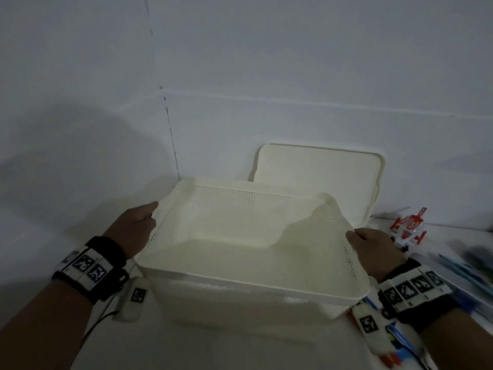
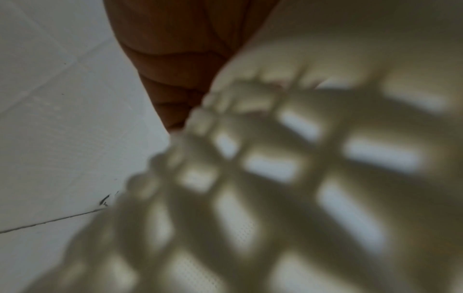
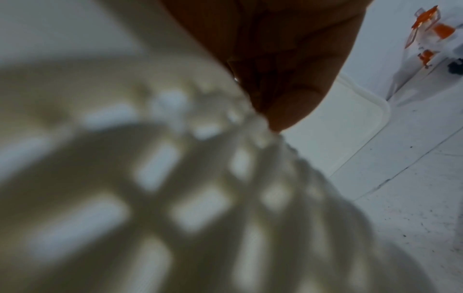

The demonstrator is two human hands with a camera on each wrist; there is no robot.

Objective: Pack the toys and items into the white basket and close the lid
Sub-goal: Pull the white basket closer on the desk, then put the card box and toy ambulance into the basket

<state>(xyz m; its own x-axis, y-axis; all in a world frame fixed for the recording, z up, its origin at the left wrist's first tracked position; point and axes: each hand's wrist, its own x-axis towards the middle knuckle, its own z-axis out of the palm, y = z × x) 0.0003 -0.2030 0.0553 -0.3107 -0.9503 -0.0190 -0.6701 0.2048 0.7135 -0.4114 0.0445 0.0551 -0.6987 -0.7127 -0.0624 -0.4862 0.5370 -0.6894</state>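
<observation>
Gripping at both short ends, the white basket is seen held between two hands over a white floor in a corner where two white walls meet. The basket is open-topped, its side walls perforated, and nothing is visible inside it; whether it rests on the floor or is lifted clear cannot be told. The lid is off and is seen just behind the basket's right rear corner, against the wall, either leaning or lying flat; which one is unclear.

The left hand is clamped on the left rim, thumb over the top edge; in the left wrist view, curled fingers are pressed against the blurred lattice of the basket wall. The right hand is clamped the same way on the right rim; in the right wrist view its fingers are curled onto the basket's edge, with the lid's corner visible beyond. Marker-tagged bands are worn on both wrists.

To the right of the basket, well clear of it, a red-and-white toy helicopter is seen on the floor; it also shows in the right wrist view. Nearer the right wrist, blue items lie on the floor, too blurred to identify. More coloured items are partly hidden under the right wrist band.
</observation>
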